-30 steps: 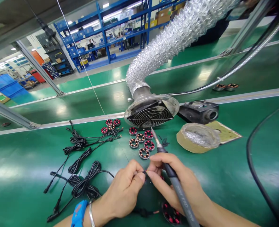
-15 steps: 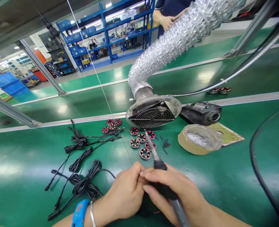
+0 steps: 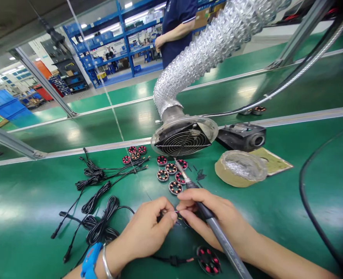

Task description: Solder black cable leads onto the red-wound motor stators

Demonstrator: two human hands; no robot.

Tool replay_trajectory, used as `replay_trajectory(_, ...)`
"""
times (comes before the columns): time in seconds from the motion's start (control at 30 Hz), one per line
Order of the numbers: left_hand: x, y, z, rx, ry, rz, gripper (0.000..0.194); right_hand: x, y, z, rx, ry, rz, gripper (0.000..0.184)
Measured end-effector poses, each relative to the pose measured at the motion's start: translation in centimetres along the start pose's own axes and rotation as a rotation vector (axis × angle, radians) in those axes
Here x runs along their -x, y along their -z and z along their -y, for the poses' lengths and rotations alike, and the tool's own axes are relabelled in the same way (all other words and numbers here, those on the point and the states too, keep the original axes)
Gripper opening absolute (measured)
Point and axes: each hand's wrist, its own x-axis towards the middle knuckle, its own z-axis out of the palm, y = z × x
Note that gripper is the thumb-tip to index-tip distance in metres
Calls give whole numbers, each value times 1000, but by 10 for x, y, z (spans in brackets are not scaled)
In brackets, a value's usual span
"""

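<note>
My right hand [image 3: 215, 221] grips a grey-handled soldering iron [image 3: 215, 228], its tip pointing up and away towards a group of stator coils [image 3: 171, 174]. Its fingertips also pinch a thin wire end [image 3: 175, 213] together with my left hand [image 3: 148, 228], which is closed in a pinch on that same wire. A black cable runs from under my hands to a round red-and-black stator [image 3: 208, 260] lying near my right wrist. My left wrist wears a blue strap and a metal bangle.
Bundled black cables [image 3: 97, 201] lie to the left on the green bench [image 3: 29, 209]. A fume fan [image 3: 184, 137] on a foil duct [image 3: 206, 50], a black box [image 3: 242, 135] and a tape roll [image 3: 241, 167] stand behind. A person in dark blue [image 3: 177, 27] stands beyond.
The iron's tip has swung slightly and my hands have parted a little, showing the wire end between the fingertips. The stator near my wrist is back in view. The person behind has moved left.
</note>
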Motion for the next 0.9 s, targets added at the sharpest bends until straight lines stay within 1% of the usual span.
replay_trajectory(0.07, -2, -1, 4, 114, 31, 29, 18, 1, -3, 0, 6, 0, 0, 35)
replay_trajectory(0.2, -8, -6, 12, 339, 102, 94, 20, 6, -8, -1, -4, -41, -33, 29)
replay_trajectory(0.27, -9, -9, 15, 382, 138, 75, 18, 7, -8, -2, -4, -50, -37, 27)
replay_trajectory(0.37, -9, -15, 18, 360, 170, -11, 12, 7, -2, -2, 12, -39, -17, 26)
replay_trajectory(0.43, -8, -18, 19, 336, 180, -52, 12, 7, 6, -1, 15, -43, -13, 29)
replay_trajectory(0.53, -6, -20, 18, 301, 188, -76, 16, 7, 24, 3, 31, -55, 10, 42)
replay_trajectory(0.6, -5, -20, 17, 281, 191, -82, 17, 8, 36, 5, 75, -57, 49, 44)
replay_trajectory(0.67, -5, -20, 17, 265, 201, -83, 16, 10, 45, 6, 99, -68, 92, 38)
replay_trajectory(0.73, -5, -21, 16, 255, 212, -82, 16, 11, 50, 5, 72, -94, 108, 31)
replay_trajectory(0.9, -7, -21, 16, 246, 218, -88, 17, 15, 50, 1, -13, -145, 77, 17)
